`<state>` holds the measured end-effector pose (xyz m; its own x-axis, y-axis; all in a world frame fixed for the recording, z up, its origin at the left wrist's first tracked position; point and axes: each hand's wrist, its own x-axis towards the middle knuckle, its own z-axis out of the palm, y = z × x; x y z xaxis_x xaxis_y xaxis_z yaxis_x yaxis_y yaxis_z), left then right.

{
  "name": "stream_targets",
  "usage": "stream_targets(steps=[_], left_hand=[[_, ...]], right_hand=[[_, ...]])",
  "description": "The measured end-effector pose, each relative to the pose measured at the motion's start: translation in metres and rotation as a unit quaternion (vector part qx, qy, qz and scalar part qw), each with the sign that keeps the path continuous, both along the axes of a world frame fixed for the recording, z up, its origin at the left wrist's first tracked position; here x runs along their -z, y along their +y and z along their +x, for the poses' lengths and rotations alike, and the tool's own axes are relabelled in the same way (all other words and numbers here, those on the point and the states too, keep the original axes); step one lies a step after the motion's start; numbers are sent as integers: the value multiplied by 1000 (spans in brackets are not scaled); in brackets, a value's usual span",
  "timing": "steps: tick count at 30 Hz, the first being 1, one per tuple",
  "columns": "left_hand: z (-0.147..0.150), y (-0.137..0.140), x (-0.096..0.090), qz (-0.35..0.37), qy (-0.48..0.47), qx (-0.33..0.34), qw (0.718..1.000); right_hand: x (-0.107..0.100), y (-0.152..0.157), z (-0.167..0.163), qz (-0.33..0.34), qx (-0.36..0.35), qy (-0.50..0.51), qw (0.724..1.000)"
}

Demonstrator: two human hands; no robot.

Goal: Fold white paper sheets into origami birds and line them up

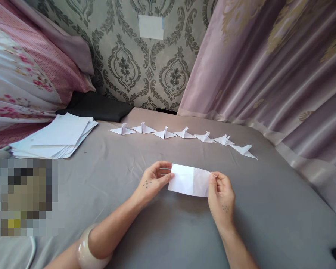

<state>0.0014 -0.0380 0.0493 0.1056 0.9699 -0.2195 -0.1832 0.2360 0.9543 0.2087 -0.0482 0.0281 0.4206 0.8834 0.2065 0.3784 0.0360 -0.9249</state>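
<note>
Head view: creased paper [182,180] held at five o'clock from centre.
Left hand [153,179]: nine-o'clock end pinched.
Right hand [221,196]: three-o'clock end pinched.
Crease [193,182]: could be skewed, or paper torn, by uneven pulling.

Paper sheet [184,180] between the fingers [165,180]: plain white on my monitor. Cloth [162,235] beneath them: solid grey. Folded papers [164,133] ahead of them: white. Ahead and left, I log: paper stack [61,130], white; flat item [100,106], black; drape [25,56], pink and white, pink-flowered. Ahead and right: curtain [240,67], mauve, gold motifs. Farthest ahead: wallpaper [123,67], grey, darker damask scrolls.
</note>
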Motion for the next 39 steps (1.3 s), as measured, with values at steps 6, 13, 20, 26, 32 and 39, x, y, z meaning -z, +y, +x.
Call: stream_targets(steps=[6,13,20,26,32,39], left_hand=[[-3,1,5,119,151,-51,980],[-8,1,8,236,247,-69,937],[-7,-6,0,364,292,-61,882],[-2,-14,4,460,325,-21,826],[-3,-19,5,558,386,17,734],[-12,-16,-5,523,353,19,775]], right_hand=[[0,-4,-4,74,-13,-45,996],[5,-5,-4,114,-9,-111,987],[-1,-1,-5,198,-31,-271,942],[-15,-11,-14,243,-119,-446,853],[-21,-23,-20,240,-204,-414,854],[-25,-23,-15,237,-200,-427,850]])
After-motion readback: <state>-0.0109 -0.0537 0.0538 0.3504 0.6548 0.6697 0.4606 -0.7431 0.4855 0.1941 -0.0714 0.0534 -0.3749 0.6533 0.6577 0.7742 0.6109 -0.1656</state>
